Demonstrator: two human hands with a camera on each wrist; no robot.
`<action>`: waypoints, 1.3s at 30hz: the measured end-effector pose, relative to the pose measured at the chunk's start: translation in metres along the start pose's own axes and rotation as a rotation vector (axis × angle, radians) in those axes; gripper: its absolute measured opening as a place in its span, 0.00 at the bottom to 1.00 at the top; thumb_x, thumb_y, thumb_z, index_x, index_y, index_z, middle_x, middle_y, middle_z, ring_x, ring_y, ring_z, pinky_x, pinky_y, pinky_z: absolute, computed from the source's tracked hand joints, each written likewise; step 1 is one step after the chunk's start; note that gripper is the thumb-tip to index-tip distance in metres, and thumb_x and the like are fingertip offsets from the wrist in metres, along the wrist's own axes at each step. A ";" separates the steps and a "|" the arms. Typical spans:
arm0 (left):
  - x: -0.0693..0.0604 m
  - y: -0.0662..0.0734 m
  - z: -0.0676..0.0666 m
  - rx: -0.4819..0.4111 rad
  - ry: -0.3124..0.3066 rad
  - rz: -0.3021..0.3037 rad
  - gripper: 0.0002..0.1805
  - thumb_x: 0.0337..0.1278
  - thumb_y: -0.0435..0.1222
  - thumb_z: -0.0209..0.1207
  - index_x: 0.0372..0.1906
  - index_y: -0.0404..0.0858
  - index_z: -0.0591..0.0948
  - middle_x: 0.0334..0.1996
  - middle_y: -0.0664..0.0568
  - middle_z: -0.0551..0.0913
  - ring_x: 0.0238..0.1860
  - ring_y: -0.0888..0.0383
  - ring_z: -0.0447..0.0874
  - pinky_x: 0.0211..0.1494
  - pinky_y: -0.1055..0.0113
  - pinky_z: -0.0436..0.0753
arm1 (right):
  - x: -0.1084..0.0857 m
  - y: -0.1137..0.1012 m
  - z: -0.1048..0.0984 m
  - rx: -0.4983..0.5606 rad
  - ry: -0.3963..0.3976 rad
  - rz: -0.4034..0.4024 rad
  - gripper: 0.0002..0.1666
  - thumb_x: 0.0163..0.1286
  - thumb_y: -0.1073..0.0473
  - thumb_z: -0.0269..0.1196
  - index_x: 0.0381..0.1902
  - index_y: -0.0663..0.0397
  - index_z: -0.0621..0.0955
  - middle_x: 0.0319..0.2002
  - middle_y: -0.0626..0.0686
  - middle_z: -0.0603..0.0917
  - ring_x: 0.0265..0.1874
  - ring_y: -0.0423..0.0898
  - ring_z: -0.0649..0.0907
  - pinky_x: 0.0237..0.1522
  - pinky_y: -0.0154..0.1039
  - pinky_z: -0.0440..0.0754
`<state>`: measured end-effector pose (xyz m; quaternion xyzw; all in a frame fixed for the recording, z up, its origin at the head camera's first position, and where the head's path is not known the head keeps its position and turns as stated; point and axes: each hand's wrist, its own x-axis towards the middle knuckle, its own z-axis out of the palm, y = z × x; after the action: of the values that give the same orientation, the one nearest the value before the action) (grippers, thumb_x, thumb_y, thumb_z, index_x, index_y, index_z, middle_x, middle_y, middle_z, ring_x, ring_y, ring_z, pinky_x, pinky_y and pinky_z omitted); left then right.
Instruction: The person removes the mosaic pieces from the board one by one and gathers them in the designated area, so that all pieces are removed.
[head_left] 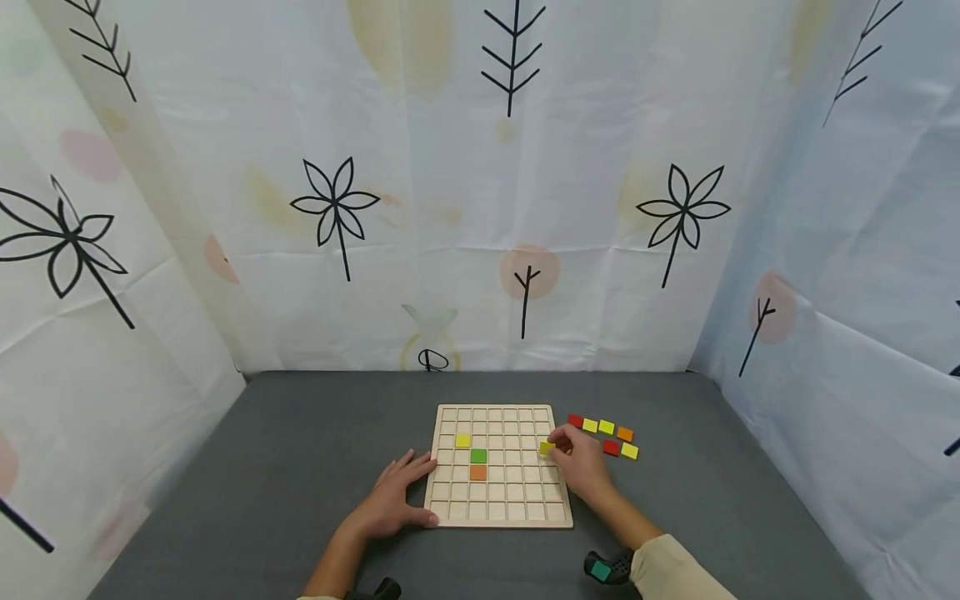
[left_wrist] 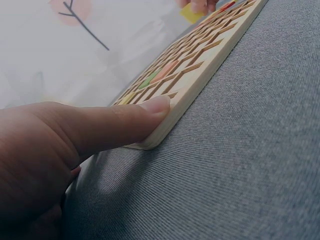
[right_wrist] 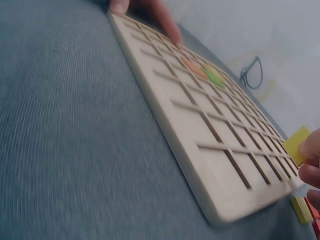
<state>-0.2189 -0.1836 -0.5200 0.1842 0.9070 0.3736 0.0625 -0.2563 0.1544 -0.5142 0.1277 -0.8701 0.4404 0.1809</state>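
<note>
A pale wooden grid board (head_left: 498, 524) lies flat on the grey table. On it sit a yellow tile (head_left: 462, 440), a green tile (head_left: 478, 456) and an orange tile (head_left: 477, 472), each in its own cell. My left hand (head_left: 386, 504) rests at the board's left side, fingers spread; its thumb (left_wrist: 132, 120) presses the near left corner. Over the right part of the grid, my right hand (head_left: 583, 467) pinches another yellow square tile (right_wrist: 296, 142) between thumb and fingertips. That tile is tilted above the cells in the right wrist view.
Right of the board, several loose tiles lie in two rough rows, among them a red tile (head_left: 611, 447), an orange tile (head_left: 625, 433) and a yellow tile (head_left: 629, 451). Patterned white cloth (head_left: 450, 317) hangs behind the table (head_left: 315, 433) and along both sides.
</note>
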 end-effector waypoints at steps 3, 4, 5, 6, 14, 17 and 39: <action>0.000 0.000 0.000 -0.002 0.002 0.002 0.50 0.38 0.51 0.75 0.69 0.37 0.70 0.71 0.44 0.64 0.74 0.37 0.45 0.71 0.37 0.41 | -0.002 0.005 -0.007 -0.010 0.005 0.037 0.10 0.56 0.72 0.68 0.32 0.54 0.81 0.27 0.44 0.80 0.27 0.42 0.78 0.30 0.35 0.77; 0.000 -0.001 0.000 0.000 0.002 0.002 0.50 0.38 0.51 0.75 0.69 0.37 0.70 0.71 0.44 0.64 0.74 0.37 0.45 0.70 0.37 0.42 | -0.003 0.006 -0.009 -0.016 0.005 0.044 0.10 0.56 0.72 0.68 0.33 0.54 0.81 0.27 0.45 0.80 0.28 0.42 0.78 0.30 0.35 0.78; 0.000 -0.001 0.000 0.001 0.002 0.002 0.50 0.38 0.51 0.75 0.69 0.37 0.70 0.71 0.44 0.64 0.74 0.37 0.45 0.70 0.37 0.42 | -0.004 0.008 -0.011 -0.021 0.005 0.055 0.09 0.57 0.71 0.68 0.33 0.54 0.81 0.27 0.45 0.80 0.28 0.42 0.78 0.30 0.35 0.78; 0.000 -0.001 0.001 0.002 0.003 0.002 0.50 0.38 0.51 0.75 0.69 0.37 0.70 0.71 0.44 0.64 0.74 0.37 0.46 0.70 0.37 0.42 | -0.005 0.009 -0.012 -0.026 0.004 0.070 0.09 0.57 0.71 0.69 0.33 0.54 0.81 0.27 0.45 0.80 0.28 0.42 0.78 0.31 0.35 0.78; 0.000 -0.001 0.000 0.005 -0.003 -0.004 0.49 0.38 0.51 0.75 0.69 0.37 0.70 0.71 0.44 0.64 0.74 0.37 0.46 0.70 0.37 0.42 | -0.011 0.018 -0.022 -0.063 0.013 0.104 0.09 0.57 0.70 0.69 0.33 0.55 0.81 0.28 0.47 0.81 0.30 0.44 0.79 0.33 0.37 0.79; 0.000 -0.001 0.000 0.010 -0.006 -0.004 0.50 0.38 0.52 0.75 0.69 0.37 0.70 0.71 0.44 0.64 0.74 0.37 0.46 0.71 0.37 0.42 | -0.012 0.021 -0.025 -0.076 0.018 0.105 0.10 0.57 0.71 0.70 0.33 0.55 0.81 0.28 0.47 0.81 0.29 0.43 0.79 0.32 0.37 0.78; 0.001 -0.003 0.001 0.007 0.002 0.009 0.50 0.38 0.52 0.75 0.69 0.37 0.70 0.71 0.44 0.64 0.74 0.37 0.46 0.70 0.37 0.42 | -0.020 0.030 -0.045 -0.143 0.013 0.170 0.08 0.58 0.70 0.69 0.34 0.56 0.82 0.29 0.48 0.81 0.30 0.44 0.79 0.33 0.39 0.78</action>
<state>-0.2204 -0.1850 -0.5230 0.1882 0.9074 0.3710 0.0592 -0.2409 0.2097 -0.5194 0.0374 -0.9057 0.3918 0.1572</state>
